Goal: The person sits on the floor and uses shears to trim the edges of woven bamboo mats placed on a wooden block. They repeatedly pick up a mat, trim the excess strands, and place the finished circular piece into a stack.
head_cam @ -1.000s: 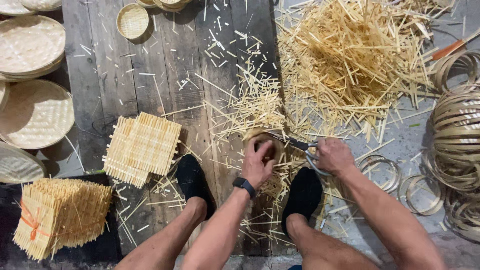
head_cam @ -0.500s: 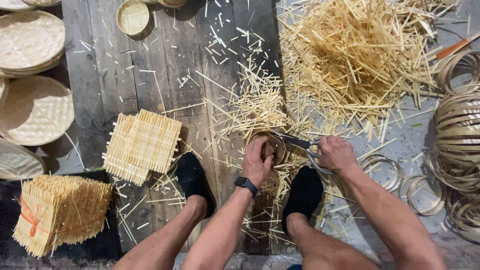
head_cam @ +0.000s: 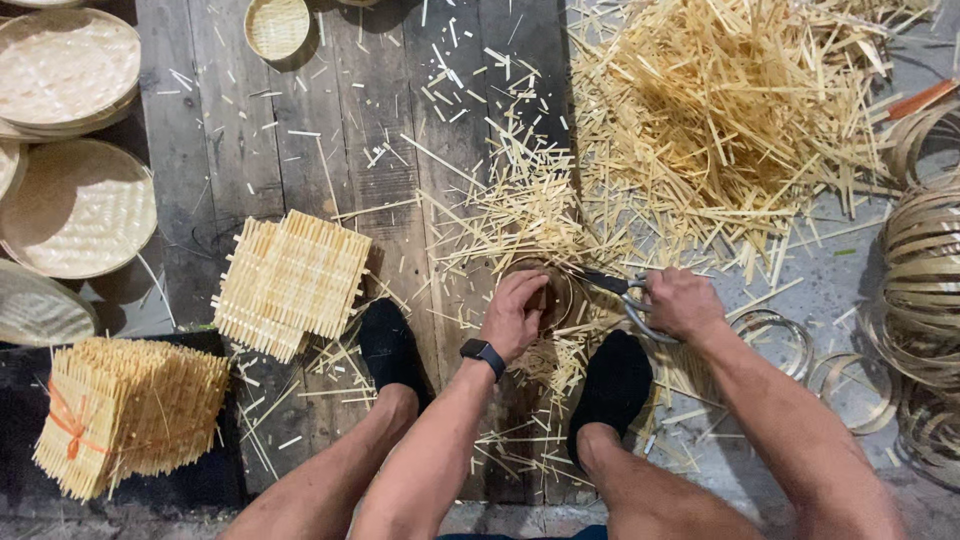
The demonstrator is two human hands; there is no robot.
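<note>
My left hand [head_cam: 515, 312] grips a small round woven bamboo basket [head_cam: 556, 292] on the floor between my feet. A dark watch sits on that wrist. My right hand [head_cam: 682, 302] holds a pair of scissors [head_cam: 612, 284] whose blades meet the basket's right rim. Cut bamboo slivers [head_cam: 520, 215] lie scattered all around the basket. Both feet, in black socks [head_cam: 612, 385], rest on either side of it.
A big heap of bamboo strips [head_cam: 730, 110] lies at top right. Coiled bamboo rings [head_cam: 925, 260] are at the right. Square woven mats [head_cam: 292, 280] lie left of my feet, a tied bundle of mats [head_cam: 125, 410] at lower left, round trays [head_cam: 70, 130] at far left.
My left hand has turned the small basket a little and shifted on its rim. The scissors have stayed at the basket's right edge.
</note>
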